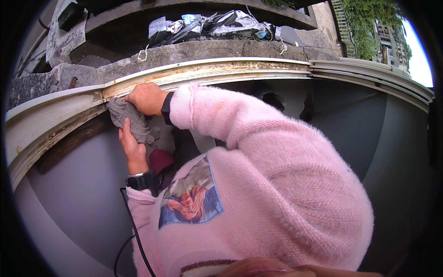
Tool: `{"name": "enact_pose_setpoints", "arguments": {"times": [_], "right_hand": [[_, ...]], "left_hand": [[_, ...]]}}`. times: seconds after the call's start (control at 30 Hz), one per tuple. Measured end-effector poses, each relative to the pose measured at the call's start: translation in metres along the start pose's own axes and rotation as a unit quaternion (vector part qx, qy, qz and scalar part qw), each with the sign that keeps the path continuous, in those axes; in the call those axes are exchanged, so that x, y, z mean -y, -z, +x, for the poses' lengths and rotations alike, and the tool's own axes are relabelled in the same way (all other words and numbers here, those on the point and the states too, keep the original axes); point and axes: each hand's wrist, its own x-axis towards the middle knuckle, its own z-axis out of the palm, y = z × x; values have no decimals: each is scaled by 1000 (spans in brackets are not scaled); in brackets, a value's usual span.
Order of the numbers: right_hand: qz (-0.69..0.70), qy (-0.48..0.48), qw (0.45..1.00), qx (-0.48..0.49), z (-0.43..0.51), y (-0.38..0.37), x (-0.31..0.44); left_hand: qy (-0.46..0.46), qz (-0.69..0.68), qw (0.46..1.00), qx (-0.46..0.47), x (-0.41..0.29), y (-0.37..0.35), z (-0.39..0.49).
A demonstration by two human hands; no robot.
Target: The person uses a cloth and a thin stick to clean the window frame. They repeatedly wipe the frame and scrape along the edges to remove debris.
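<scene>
A damp-looking grey-brown cloth (129,119) hangs bunched at the inner corner of a white window frame (207,71). My right hand (147,98) grips the cloth's upper end and presses against the stained frame channel near that corner. Lower down, my left hand (133,147) holds the cloth's side, one digit lying along it and the other fingers partly hidden. Rust-coloured and dark stains mark the frame.
Outside the frame runs a rough concrete ledge (207,50) with a heap of black plastic and rubbish (225,26) behind it. Two pale ties (142,55) hang over the ledge. Sliding tracks (363,78) continue to the right. A black cable (133,221) runs from my left wrist.
</scene>
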Motion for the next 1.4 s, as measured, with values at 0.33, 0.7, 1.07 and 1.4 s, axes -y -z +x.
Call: {"name": "enact_pose_setpoints", "arguments": {"times": [0.33,0.7,1.07,1.4], "right_hand": [[-74,-110,991,35,-155,125,-96],[-205,-238,942,122,-325,254,-218],[-196,-219,954,56,-387,284,-264],[-137,-183,970,83,-300,217,-209]], "left_hand": [[194,57,960,192,101,-98,-61],[297,144,883,334,275,-259,-108],[259,152,874,382,299,-297,-138],[184,176,916,309,205,-197,-107]]}}
